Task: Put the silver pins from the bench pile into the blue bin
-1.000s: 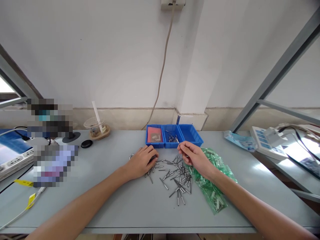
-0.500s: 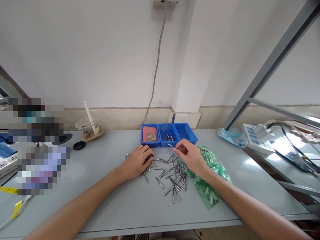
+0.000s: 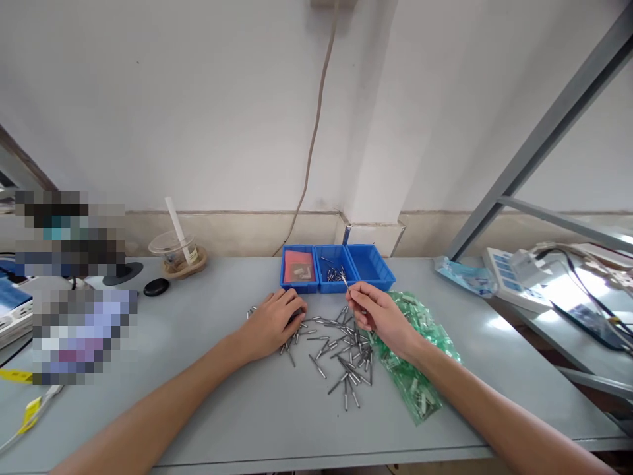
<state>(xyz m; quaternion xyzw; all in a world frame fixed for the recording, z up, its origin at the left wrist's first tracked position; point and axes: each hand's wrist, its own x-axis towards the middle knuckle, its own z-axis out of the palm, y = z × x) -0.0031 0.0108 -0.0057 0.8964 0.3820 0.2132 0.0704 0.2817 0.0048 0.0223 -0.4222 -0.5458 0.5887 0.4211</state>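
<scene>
My right hand [image 3: 378,315] is closed in a pinch on a thin metal pin [image 3: 345,282], which points up in front of the middle blue bin [image 3: 337,287]. Below it, many loose metal pins [image 3: 350,356] lie scattered on the grey table. My left hand [image 3: 273,323] rests palm down at the left end of the pile, its fingers curled over something dark that they mostly hide. A few pins stick out around that hand. More small metal pieces lie inside the middle bin.
The left blue bin [image 3: 299,287] holds a red packet, and a third blue bin [image 3: 370,264] adjoins on the right. A green plastic bag [image 3: 420,389] of parts lies beside my right forearm. Further out are a clear cup [image 3: 168,245], a black round lid [image 3: 156,287] and a power strip [image 3: 512,280].
My right hand has turned, so the pin now points upward instead of to the left. My left hand stays on the pile. The view has shifted slightly.
</scene>
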